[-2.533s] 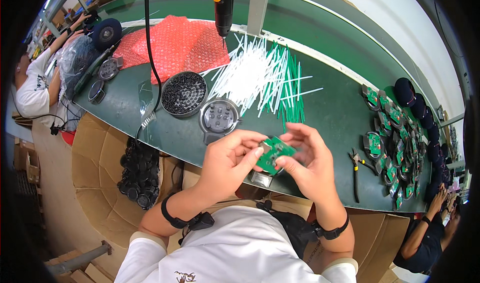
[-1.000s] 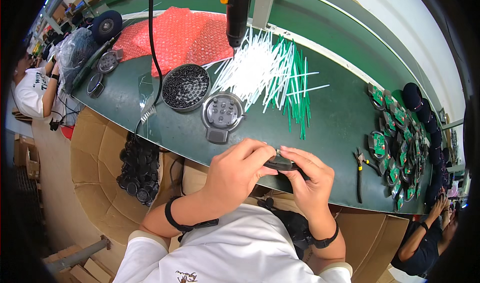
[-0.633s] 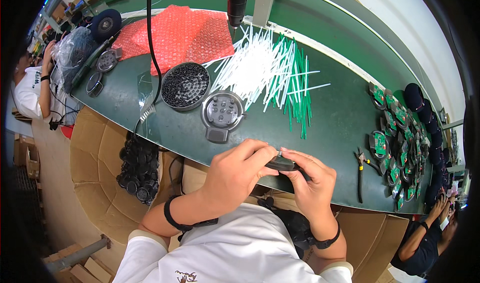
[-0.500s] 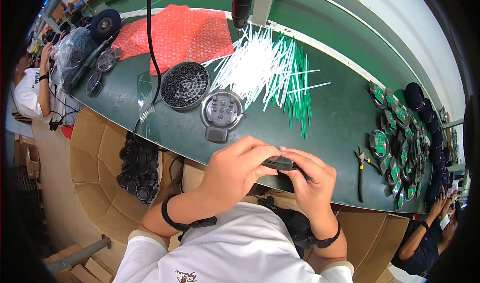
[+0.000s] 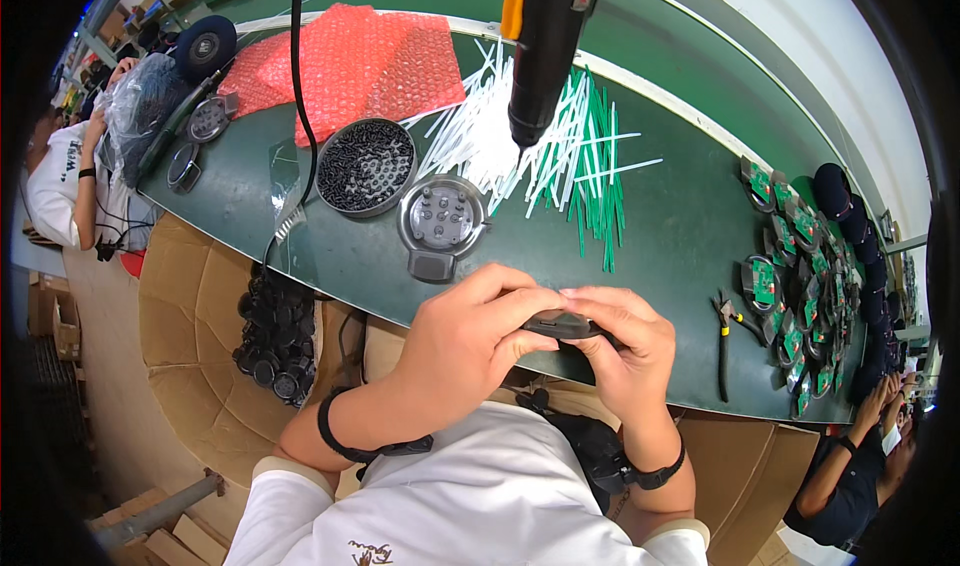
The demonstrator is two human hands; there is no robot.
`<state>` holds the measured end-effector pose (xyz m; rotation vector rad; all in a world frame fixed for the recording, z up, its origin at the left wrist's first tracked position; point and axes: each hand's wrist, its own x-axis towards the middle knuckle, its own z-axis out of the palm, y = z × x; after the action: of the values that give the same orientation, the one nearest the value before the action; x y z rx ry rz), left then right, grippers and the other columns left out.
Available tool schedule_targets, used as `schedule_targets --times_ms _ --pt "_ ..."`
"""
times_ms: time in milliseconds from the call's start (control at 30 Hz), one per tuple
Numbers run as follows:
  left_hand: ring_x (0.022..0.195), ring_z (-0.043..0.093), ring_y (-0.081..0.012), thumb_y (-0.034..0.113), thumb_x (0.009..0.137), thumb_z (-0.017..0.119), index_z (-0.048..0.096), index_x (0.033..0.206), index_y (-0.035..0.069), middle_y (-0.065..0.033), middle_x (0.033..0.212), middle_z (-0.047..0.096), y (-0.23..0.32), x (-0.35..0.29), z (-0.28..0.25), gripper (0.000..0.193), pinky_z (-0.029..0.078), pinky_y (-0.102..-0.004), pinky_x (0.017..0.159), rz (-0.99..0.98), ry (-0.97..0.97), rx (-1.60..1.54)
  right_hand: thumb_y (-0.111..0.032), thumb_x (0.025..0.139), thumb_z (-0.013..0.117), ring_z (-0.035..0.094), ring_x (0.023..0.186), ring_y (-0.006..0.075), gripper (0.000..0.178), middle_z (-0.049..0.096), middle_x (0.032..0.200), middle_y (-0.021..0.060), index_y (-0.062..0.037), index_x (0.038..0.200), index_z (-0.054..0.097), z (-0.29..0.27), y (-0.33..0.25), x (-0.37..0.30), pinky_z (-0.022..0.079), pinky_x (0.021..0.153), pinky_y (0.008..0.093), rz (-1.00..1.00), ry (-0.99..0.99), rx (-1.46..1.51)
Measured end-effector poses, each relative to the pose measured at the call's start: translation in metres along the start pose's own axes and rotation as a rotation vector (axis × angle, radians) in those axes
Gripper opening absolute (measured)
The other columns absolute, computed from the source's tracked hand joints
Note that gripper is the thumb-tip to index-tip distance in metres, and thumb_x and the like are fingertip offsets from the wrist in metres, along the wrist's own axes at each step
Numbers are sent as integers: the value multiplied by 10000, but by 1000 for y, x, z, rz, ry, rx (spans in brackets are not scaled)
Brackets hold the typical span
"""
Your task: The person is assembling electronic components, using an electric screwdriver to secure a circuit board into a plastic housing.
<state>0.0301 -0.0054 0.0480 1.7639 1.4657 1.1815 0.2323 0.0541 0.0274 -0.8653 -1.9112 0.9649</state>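
Observation:
Between my two hands, close to the bench's front edge, is a dark plastic housing, tilted and partly covered by my fingers. My left hand grips its left end with thumb and fingers. Around the right end, the fingers and thumb of my right hand are closed. Just beyond my hands a grey round plastic case with posts inside lies on the green bench. An electric screwdriver hangs above the bench, its bit pointing down.
A round tin of black screws stands left of the case. White and green strips lie behind it, beside red bubble wrap. Cutting pliers and many circuit-board assemblies sit at right. A carton holds black parts below.
The hanging screwdriver has swung closer and to the right, and appears larger and lower. My hands keep their grip on the dark housing, with only a slight shift.

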Motion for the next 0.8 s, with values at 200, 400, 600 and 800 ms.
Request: schedule_targets --times_ms 200,400,600,800 --pt "947 729 -318 37 808 814 745 1151 53 -140 1090 733 5 -4 2 350 595 -393 810 -6 -2 57 103 759 724 762 985 251 340 793 1090 120 -40 1054 815 -1 2 -2 608 861 334 -32 1 -24" --pt "996 742 -334 70 824 804 741 1116 44 -149 1073 738 8 -4 3 300 604 -398 815 1 -3 98 101 715 723 758 991 278 352 792 1068 110 -41 1025 815 2 10 -3 600 896 369 -109 32 -18" --pt "1042 739 -329 46 831 786 754 1108 58 -143 1085 733 6 -6 6 279 608 -399 816 18 -5 109 100 667 730 733 1057 309 425 772 1112 114 -68 1048 816 -1 15 -7 588 932 391 -152 7 -66" --pt "1086 703 -321 142 721 874 790 1160 111 -89 1114 691 -32 -39 26 448 599 -407 901 195 43 295 129 676 682 636 1203 387 538 653 1352 151 -113 1143 800 -15 2 -16 538 1021 461 -127 -172 -328"
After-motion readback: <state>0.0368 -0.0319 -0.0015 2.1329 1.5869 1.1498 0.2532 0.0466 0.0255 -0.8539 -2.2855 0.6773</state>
